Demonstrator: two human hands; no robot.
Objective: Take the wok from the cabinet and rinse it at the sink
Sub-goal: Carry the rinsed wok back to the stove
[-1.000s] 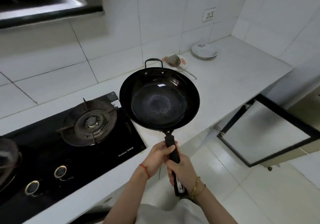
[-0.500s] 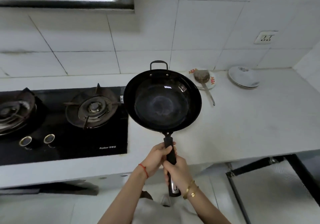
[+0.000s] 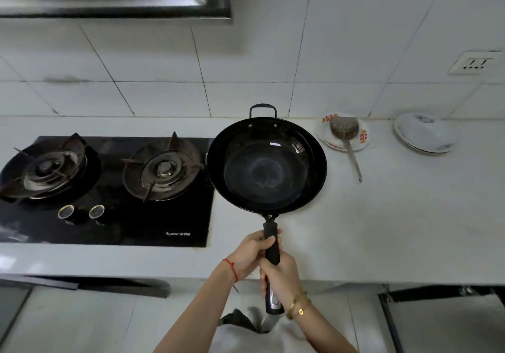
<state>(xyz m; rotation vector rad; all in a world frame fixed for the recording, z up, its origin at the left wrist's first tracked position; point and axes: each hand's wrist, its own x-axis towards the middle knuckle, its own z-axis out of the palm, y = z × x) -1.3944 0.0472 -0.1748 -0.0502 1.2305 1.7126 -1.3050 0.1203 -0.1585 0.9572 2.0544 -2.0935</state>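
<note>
Both hands clamp the long black handle: right hand (image 3: 282, 277) nearest, left hand (image 3: 252, 253) just above it. The wok (image 3: 266, 165) hangs over the counter (image 3: 382, 216) beside the hob (image 3: 109, 188), black, round, empty, with a small loop handle on its far rim.

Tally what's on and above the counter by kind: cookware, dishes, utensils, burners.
Cookware: 1, the wok, held above the counter by both hands, left hand and right hand.
Dishes: 2, patterned plate, white dish.
Utensils: 1, spatula resting on the patterned plate.
Burners: 2, left burner, right burner.
Total: 6.
</note>
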